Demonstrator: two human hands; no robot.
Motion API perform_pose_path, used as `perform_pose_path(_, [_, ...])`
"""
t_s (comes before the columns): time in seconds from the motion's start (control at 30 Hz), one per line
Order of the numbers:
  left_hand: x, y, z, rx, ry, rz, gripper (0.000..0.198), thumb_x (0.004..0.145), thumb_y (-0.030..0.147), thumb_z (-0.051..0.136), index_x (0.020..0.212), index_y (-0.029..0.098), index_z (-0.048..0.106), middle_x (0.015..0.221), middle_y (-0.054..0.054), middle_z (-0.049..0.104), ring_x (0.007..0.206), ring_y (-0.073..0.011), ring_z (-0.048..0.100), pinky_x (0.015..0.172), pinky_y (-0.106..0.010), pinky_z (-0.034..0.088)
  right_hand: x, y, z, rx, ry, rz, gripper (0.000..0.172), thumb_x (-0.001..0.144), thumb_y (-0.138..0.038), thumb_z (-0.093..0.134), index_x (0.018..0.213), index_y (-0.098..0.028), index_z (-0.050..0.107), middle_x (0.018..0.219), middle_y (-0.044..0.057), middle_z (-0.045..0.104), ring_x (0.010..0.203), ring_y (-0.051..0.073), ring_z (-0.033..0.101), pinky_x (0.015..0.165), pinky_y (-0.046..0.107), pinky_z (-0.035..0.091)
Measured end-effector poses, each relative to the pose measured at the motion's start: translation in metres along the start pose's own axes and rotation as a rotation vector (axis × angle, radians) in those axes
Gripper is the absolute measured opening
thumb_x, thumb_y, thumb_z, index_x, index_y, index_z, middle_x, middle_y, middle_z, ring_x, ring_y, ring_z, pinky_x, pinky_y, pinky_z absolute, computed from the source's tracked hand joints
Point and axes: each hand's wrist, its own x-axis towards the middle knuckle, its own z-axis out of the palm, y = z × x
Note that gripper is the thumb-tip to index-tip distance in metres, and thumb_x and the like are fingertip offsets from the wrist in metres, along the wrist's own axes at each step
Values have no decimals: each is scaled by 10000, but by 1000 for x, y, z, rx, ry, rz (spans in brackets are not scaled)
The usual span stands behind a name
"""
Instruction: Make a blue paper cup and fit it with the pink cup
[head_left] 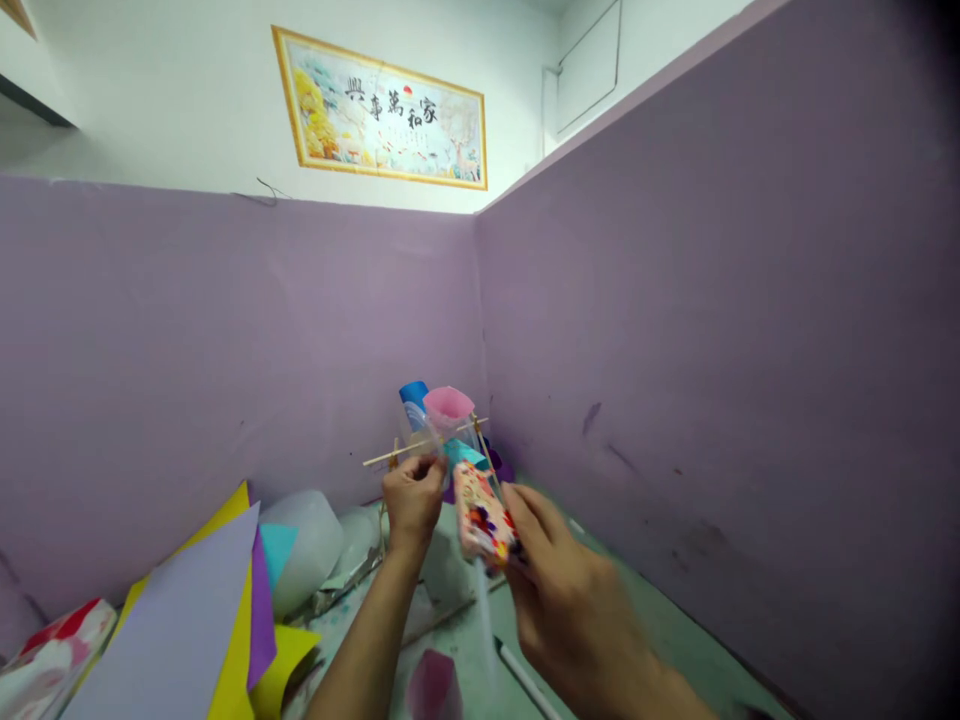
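Note:
My right hand [566, 580] is closed around a glue gun [484, 510] with a colourful patterned body. From its rear a translucent glue stick [485, 615] sticks out, blurred. Just left of it, my left hand [412, 500] has its fingertips pinched together beside a thin wooden stick [382, 459]; what lies between them is hidden. That stick runs crosswise, and a second wooden stick [484, 445] slants down near the gun. Behind the hands stand a pink paper cone [448, 403], a blue paper roll [414, 393] and a light-blue piece [465, 453].
Coloured paper sheets [169, 610] stand at the lower left, beside a translucent white container [304, 550]. On the green surface [622, 610] lie a pink paper piece [435, 685] and a white pen-like stick [525, 680]. Purple walls [675, 330] meet in a corner behind.

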Motion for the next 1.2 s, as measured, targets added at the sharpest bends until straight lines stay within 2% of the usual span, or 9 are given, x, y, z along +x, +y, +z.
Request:
perform_pose_path(0.13, [-3,9,-2,37,-29,-56,140,739,246,651,675,122,667,611,9,637,617,-144,597,601,-261,473,-70,28,-9,46,-132,112,532,768,-59,394,1290,-154,426,1253,162,543,934,221,661,715,314,574])
perform_pose_path(0.3, [-1,11,2,17,7,-98,196,679,303,616,704,130,704,619,0,667,558,-121,567,547,-226,435,-118,49,-15,78,-420,254,482,758,-44,406,1217,-136,518,1160,156,588,861,216,668,718,342,564])
perform_pose_path(0.5, [-1,11,2,25,21,-69,241,633,343,611,671,123,701,593,-14,659,522,-115,546,511,-222,424,-121,55,-11,24,-631,275,469,792,-55,447,1236,-178,534,1209,133,585,860,206,657,740,333,530])
perform_pose_path(0.73, [0,14,0,76,17,2,241,641,345,570,638,140,696,577,-18,663,523,-137,576,511,-233,437,-109,53,-18,-1,-721,235,478,704,-40,527,1132,-229,624,1146,114,637,1005,268,606,856,394,468])
perform_pose_path(0.8, [0,15,-1,98,15,18,231,654,336,564,638,147,696,578,-17,670,537,-143,589,522,-234,441,-93,50,-28,68,-739,202,416,675,-59,561,1047,-214,665,1065,115,672,984,282,615,835,398,481])
perform_pose_path(0.87, [-1,16,-1,124,14,28,222,671,327,561,642,152,695,589,-20,680,558,-148,602,539,-236,445,-62,44,-42,182,-664,147,364,684,-94,579,1019,-198,675,1013,113,688,950,271,629,814,378,498])
perform_pose_path(0.97, [-2,16,-2,173,11,32,210,692,319,565,665,158,698,631,-29,698,609,-156,623,591,-246,453,8,31,-57,358,-321,37,342,774,-157,537,1101,-196,630,1080,90,671,1004,232,615,878,373,480])
perform_pose_path(1.03, [-2,17,-2,215,14,26,204,700,332,576,686,171,701,670,-36,709,654,-166,636,638,-261,455,60,23,-56,382,-181,0,323,765,-157,563,1077,-185,639,1062,78,686,986,221,628,892,371,475])
perform_pose_path(1.2, [0,21,-1,341,55,-28,220,672,409,626,682,196,678,705,-63,714,729,-220,644,670,-314,442,151,13,-21,320,-253,-80,410,725,-87,567,1131,-137,606,1110,105,674,1002,213,631,852,315,499])
